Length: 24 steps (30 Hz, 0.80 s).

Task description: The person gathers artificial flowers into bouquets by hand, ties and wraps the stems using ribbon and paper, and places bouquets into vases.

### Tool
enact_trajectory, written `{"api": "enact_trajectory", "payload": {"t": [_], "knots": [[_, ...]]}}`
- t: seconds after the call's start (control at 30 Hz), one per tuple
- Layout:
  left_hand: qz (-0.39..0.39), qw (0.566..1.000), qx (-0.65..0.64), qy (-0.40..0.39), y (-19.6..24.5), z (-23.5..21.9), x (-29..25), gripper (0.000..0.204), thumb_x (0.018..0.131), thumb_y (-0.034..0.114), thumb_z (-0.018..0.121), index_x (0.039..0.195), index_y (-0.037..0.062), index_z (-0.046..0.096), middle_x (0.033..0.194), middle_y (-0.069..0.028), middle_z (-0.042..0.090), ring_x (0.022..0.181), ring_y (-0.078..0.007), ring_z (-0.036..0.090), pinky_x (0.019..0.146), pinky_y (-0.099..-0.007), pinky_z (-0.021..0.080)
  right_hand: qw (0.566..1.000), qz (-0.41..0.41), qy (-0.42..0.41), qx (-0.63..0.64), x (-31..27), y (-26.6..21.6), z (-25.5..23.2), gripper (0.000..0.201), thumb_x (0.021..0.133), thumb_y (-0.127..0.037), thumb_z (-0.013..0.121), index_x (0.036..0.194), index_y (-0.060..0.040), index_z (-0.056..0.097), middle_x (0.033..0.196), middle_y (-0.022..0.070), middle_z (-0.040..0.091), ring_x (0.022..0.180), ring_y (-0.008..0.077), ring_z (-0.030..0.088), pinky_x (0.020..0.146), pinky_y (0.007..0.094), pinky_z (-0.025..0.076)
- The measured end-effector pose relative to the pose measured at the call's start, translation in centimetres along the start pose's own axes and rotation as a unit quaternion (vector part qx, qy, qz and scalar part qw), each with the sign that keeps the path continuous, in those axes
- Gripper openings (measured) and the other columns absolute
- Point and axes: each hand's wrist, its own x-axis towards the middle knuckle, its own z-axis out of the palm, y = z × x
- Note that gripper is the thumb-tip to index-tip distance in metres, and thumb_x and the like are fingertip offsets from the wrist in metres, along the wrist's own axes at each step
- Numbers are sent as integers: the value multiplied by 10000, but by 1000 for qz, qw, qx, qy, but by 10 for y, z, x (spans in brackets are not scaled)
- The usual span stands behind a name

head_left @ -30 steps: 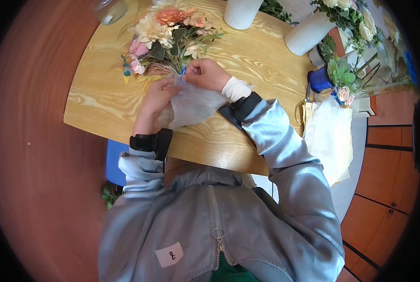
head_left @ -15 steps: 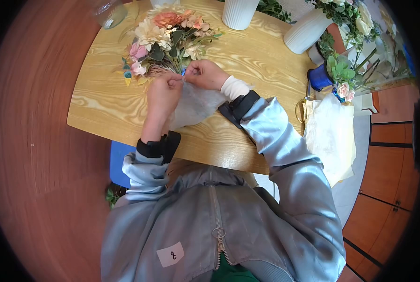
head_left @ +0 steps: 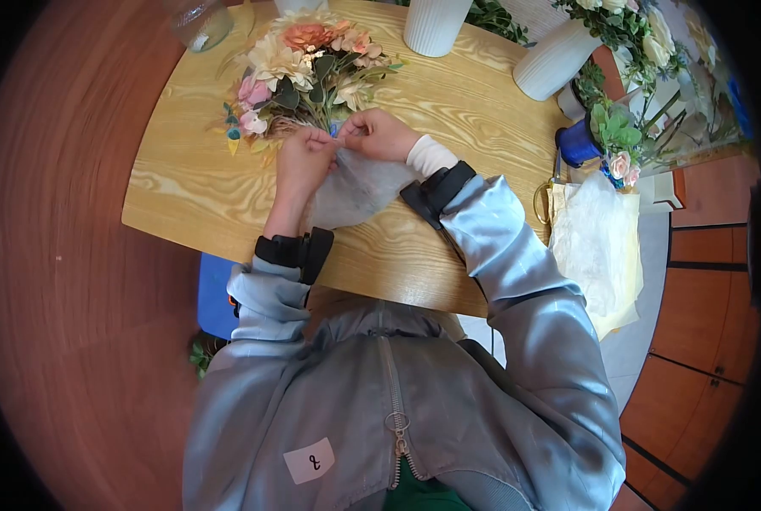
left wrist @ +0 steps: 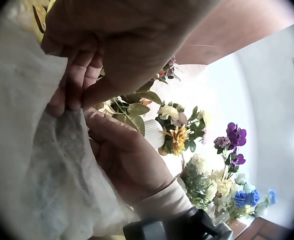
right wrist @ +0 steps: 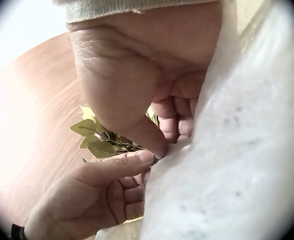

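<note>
Toward eleven o'clock on the table [head_left: 448, 102] lay the bouquet [head_left: 299, 72]; the left hand [head_left: 302, 167] and right hand [head_left: 383, 136] pinched thin wrapping [head_left: 359, 192] by its stems [head_left: 319, 114], where uneven tugging risked a tear.

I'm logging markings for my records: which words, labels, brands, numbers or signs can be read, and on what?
"2", probably, on the white sticker on the grey jacket; the lone mark is unclear.
Pale patch on the glass jar: too blurred to read.
No others readable.
</note>
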Motion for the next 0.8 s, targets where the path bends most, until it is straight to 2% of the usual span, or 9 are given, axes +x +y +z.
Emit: {"api": "enact_trajectory", "payload": {"t": [0.07,0.2,0.27,0.33,0.47,0.53,0.6,0.73,0.8], "knots": [[-4,1000,19,2,-2,0,3,100,713,100,609,696,11,567,562,-43,576,474,-102,554,448,-216,425,1000,3,-5,11,-1,3,-3,150,738,-156,574,815,-36,620,730,69,612,645,119,551,598,256,447],[-6,998,61,8,-8,1,11,113,653,116,633,683,30,567,542,-39,568,457,-110,558,448,-229,425,999,21,-44,-5,-13,-10,-14,232,743,-118,593,957,-30,575,734,20,572,677,87,514,634,220,427],[-9,998,63,11,-8,3,11,110,671,88,634,701,23,550,540,-27,552,442,-99,536,415,-214,408,998,25,-60,-22,-24,-26,-23,270,754,-81,599,1011,-17,544,731,-10,545,683,64,490,635,201,415],[-11,998,66,11,-8,4,11,115,690,60,635,719,15,534,539,-16,536,427,-89,513,383,-199,390,984,51,-123,-121,-34,-33,-33,366,719,-48,621,1069,-25,518,705,-16,528,670,72,490,634,207,415],[-36,998,58,17,-6,6,11,109,679,51,627,717,15,532,539,-17,534,431,-98,522,384,-212,404,976,91,-169,-106,-48,-23,-52,409,698,-19,623,1092,-28,512,731,-6,549,682,77,500,633,212,413],[-40,998,54,18,-7,6,10,106,678,48,623,716,15,531,542,-19,533,433,-101,525,385,-215,408,982,102,-153,-52,-52,-16,-63,409,664,-50,633,1065,-60,548,762,16,569,707,109,514,656,227,427],[-42,999,30,12,-9,7,12,102,677,40,616,716,12,526,551,-22,529,431,-104,524,385,-218,412,983,114,-131,-63,-60,-21,-73,394,669,10,599,1056,-49,553,765,9,575,694,102,518,639,221,431],[-35,999,40,8,-9,6,12,105,675,35,614,715,6,520,554,-26,524,428,-107,523,382,-217,412,996,75,-46,-32,-71,-8,-94,314,719,6,570,1032,-18,559,751,8,578,668,78,514,616,202,430],[-33,998,44,7,-9,6,12,107,675,33,612,718,0,519,551,-30,522,427,-110,523,379,-218,412,994,82,71,-28,-75,-1,-101,263,748,-51,585,1008,-18,569,733,5,563,658,76,505,607,202,426]]}}
